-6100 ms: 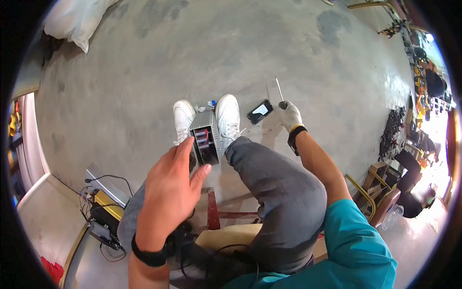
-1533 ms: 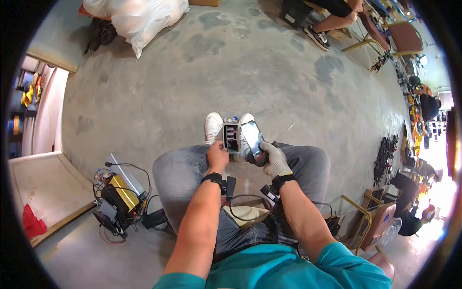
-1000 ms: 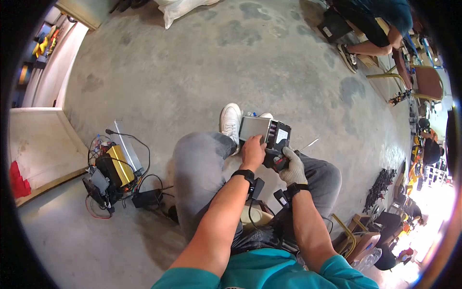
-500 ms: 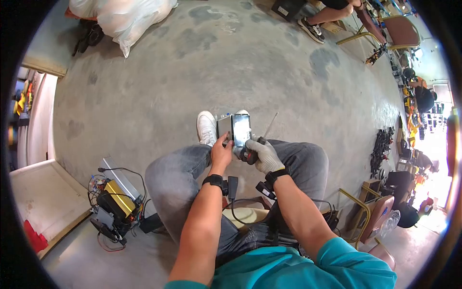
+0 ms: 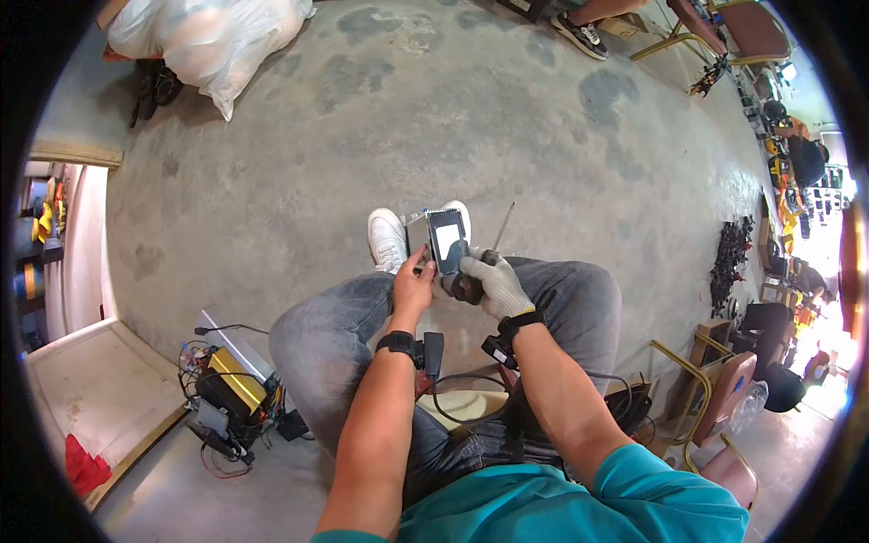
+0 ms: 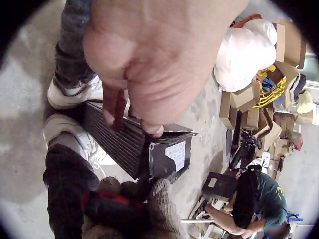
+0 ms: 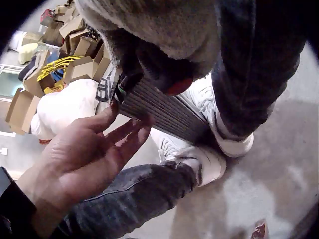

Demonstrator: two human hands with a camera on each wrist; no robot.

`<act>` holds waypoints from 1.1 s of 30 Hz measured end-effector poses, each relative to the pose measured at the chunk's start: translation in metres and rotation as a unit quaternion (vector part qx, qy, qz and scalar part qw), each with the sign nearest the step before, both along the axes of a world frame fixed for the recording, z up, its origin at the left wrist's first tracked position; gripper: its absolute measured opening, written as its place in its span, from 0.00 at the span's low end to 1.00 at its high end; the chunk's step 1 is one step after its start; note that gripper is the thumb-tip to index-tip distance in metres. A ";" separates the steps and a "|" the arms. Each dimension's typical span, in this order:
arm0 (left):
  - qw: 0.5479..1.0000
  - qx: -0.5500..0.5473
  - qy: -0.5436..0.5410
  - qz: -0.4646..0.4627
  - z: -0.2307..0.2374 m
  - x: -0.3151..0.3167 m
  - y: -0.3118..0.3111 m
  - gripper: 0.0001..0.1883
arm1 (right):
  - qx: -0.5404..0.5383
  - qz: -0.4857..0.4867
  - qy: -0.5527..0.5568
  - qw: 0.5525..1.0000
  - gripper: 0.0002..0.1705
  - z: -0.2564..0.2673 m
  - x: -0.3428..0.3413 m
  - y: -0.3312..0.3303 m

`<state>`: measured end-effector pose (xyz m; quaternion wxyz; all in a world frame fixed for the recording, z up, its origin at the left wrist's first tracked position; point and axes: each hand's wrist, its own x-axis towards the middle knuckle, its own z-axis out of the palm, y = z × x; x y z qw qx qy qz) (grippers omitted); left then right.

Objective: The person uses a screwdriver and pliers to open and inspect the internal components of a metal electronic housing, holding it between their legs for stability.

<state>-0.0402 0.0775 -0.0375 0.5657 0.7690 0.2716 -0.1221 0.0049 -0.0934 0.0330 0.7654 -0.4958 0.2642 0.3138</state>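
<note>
A grey finned metal case [image 6: 117, 139] stands on end between the white shoes. A black end plate [image 5: 447, 240] with a white label lies over its open end, with a narrow gap along one edge in the left wrist view. My bare left hand [image 5: 413, 288] grips the case beside the plate, thumb at the plate's edge and fingers along the fins [image 7: 162, 109]. My gloved right hand [image 5: 502, 288] holds a screwdriver by its black and red handle [image 6: 112, 204], its fingers right at the plate. The screwdriver's shaft [image 5: 505, 226] points forward, away from the case.
Electronics with a gold case [image 5: 233, 376] and loose wires lie on the floor at left, beside a pale board [image 5: 109, 389]. A white sack [image 5: 204, 45] stands ahead. Chairs [image 5: 729, 398] and black cables [image 5: 730, 262] are at right. Another person [image 6: 259, 199] sits across the floor.
The end plate, earlier on the floor at right, now covers the case's open end. My left hand came down onto the case. Since half a second ago the plate's tilt has shifted slightly.
</note>
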 end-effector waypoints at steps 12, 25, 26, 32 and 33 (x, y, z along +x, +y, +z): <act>1.000 -0.014 -0.018 0.012 -0.030 -0.006 -0.001 0.24 | -0.053 -0.006 -0.012 0.999 0.16 -0.012 -0.001 0.003; 0.999 0.029 -0.011 -0.020 -0.033 -0.006 -0.003 0.24 | -0.279 0.054 -0.090 0.955 0.24 -0.022 -0.004 0.012; 1.000 0.022 -0.013 -0.016 -0.034 -0.007 -0.003 0.24 | -0.303 0.058 -0.119 0.944 0.24 -0.024 -0.005 0.012; 0.999 -0.040 0.031 0.006 0.006 0.009 -0.007 0.28 | -0.369 0.075 -0.151 0.914 0.24 -0.015 -0.005 0.016; 0.999 0.016 0.026 -0.017 0.018 0.012 -0.009 0.29 | -0.374 0.080 -0.148 0.912 0.24 -0.013 -0.004 0.017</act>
